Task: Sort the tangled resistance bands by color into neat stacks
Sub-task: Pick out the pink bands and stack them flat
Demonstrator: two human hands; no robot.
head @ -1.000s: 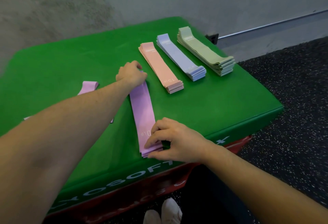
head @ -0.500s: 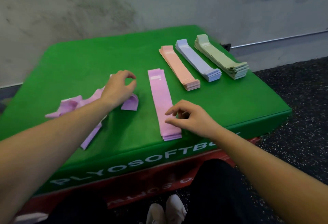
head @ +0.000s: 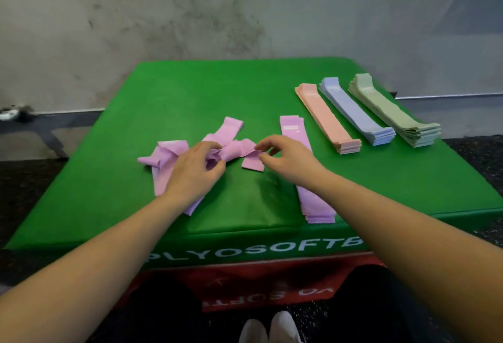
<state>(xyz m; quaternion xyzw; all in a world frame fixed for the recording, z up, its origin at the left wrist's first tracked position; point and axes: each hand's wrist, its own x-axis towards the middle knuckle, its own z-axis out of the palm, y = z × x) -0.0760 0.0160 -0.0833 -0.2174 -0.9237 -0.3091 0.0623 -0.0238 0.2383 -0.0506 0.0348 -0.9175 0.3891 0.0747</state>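
A tangle of pink-purple resistance bands (head: 231, 149) lies on the middle of the green plyo box (head: 190, 89). My left hand (head: 190, 171) rests on the tangle with its fingers curled into the bands. My right hand (head: 285, 157) pinches one end of a band at the tangle's right side. To the right lie neat stacks: pink-purple (head: 318, 206), partly under my right forearm, then peach (head: 326, 119), blue (head: 356, 114) and green (head: 394, 114).
The box stands against a grey concrete wall (head: 245, 21). A red layer (head: 272, 282) sits under the green top. Speckled black floor (head: 476, 157) surrounds it. My white shoes (head: 269, 329) show at the bottom edge.
My left hand left the neat pink-purple stack and went to the tangle. My right hand followed from the stack's near end and now pinches a band. The view shifted left.
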